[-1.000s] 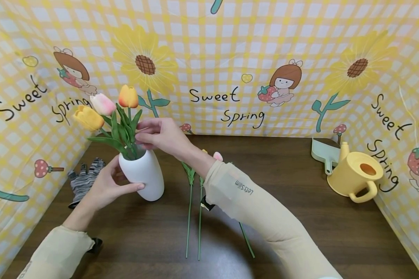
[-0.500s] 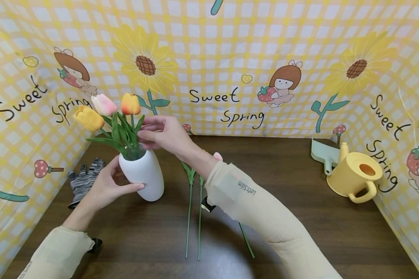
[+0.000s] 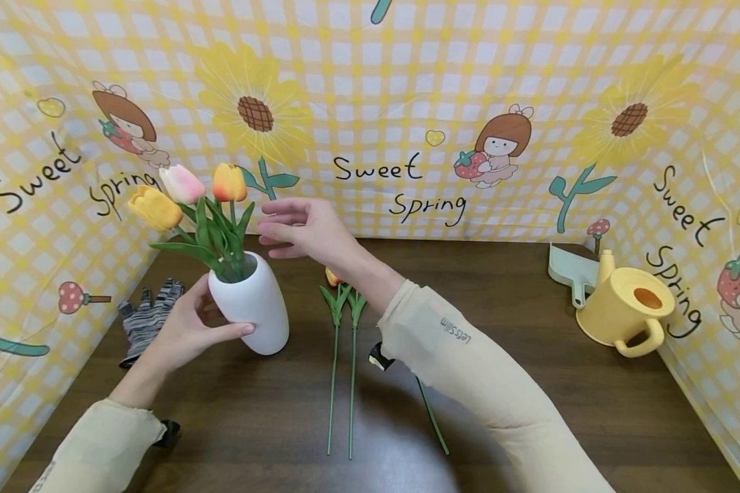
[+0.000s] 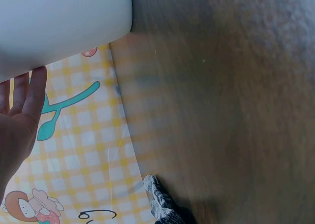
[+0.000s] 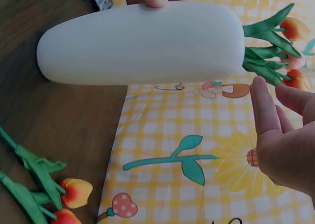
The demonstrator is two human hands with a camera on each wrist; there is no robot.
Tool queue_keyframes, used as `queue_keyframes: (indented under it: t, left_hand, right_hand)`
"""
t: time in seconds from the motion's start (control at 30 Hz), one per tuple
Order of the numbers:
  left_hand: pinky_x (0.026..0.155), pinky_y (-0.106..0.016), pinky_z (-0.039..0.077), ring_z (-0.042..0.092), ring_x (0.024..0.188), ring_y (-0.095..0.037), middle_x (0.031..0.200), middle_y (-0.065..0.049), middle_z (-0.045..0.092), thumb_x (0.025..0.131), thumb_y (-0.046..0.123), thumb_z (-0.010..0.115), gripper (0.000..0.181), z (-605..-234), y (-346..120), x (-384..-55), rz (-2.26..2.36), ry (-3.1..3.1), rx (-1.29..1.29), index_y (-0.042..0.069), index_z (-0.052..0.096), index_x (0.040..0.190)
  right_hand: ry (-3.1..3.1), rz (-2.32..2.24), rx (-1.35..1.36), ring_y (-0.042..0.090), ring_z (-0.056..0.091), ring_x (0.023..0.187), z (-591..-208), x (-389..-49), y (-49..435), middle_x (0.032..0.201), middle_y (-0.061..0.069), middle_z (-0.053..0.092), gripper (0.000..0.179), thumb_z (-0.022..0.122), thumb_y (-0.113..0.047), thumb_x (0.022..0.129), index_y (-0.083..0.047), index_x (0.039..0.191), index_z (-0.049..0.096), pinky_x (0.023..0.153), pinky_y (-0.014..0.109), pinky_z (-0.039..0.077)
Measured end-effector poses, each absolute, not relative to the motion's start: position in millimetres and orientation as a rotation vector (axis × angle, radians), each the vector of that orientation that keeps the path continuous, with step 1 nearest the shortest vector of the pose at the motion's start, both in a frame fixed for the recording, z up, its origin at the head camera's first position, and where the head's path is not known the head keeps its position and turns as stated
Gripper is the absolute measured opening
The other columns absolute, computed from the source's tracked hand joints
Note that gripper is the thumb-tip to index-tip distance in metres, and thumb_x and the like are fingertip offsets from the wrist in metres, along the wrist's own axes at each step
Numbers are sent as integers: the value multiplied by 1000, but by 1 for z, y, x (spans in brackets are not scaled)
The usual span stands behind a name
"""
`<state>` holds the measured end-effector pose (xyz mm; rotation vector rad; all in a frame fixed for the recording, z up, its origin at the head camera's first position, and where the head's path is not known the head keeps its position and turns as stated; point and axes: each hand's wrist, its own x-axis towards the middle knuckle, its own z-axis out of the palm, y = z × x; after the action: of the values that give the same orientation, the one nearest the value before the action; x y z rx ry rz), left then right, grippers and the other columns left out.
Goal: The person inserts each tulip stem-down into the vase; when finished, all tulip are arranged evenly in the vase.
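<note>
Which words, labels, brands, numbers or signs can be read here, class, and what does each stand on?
"Sweet Spring": left panel of the gingham cloth
"Sweet Spring": back panel
"Sweet Spring": right panel
"Let'sSlim", upside down: right sleeve
Left sleeve: lettering cut off at the frame edge, unreadable
Wrist views: only fragments of cloth lettering, unreadable

Right hand (image 3: 313, 231): I watched it draw back — clear of the green leaves (image 3: 244, 220).
Upright orange tulip (image 3: 230, 182): sank slightly.
Lying orange tulip (image 3: 333, 276): came partly into my view.
</note>
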<state>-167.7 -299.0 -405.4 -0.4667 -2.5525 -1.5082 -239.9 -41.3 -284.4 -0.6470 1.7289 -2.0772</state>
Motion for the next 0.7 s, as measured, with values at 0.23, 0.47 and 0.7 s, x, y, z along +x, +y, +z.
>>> queue_keyframes:
  t: [0.23, 0.47, 0.7]
  left_hand:
    - [79, -23, 57, 67, 103, -13, 122, -3, 64, 76, 4, 89, 82, -404, -298, -168, -1509, -2558, -457, 21, 48, 145]
    - [78, -25, 58, 68, 101, -13, 121, -3, 64, 75, 3, 90, 83, -404, -299, -168, -1514, -2558, -463, 21, 49, 144]
    - [79, -23, 57, 67, 104, -13, 123, -3, 63, 75, 1, 89, 82, -407, -299, -169, -1516, -2546, -474, 20, 49, 144]
  right_hand:
    - [1743, -1982, -631, 35, 70, 106, -284, -241, -15, 119, 16, 69, 36, 69, -7, 97, 2, 131, 61, 82, 43, 60]
    - [1814, -1871, -620, 31, 72, 102, -294, -238, 19, 120, 14, 70, 40, 72, -13, 96, -1, 132, 61, 83, 47, 59]
    - [1891, -1786, -556, 38, 71, 100, -312, -229, 55, 112, 16, 73, 39, 72, -15, 96, -2, 132, 62, 80, 50, 59]
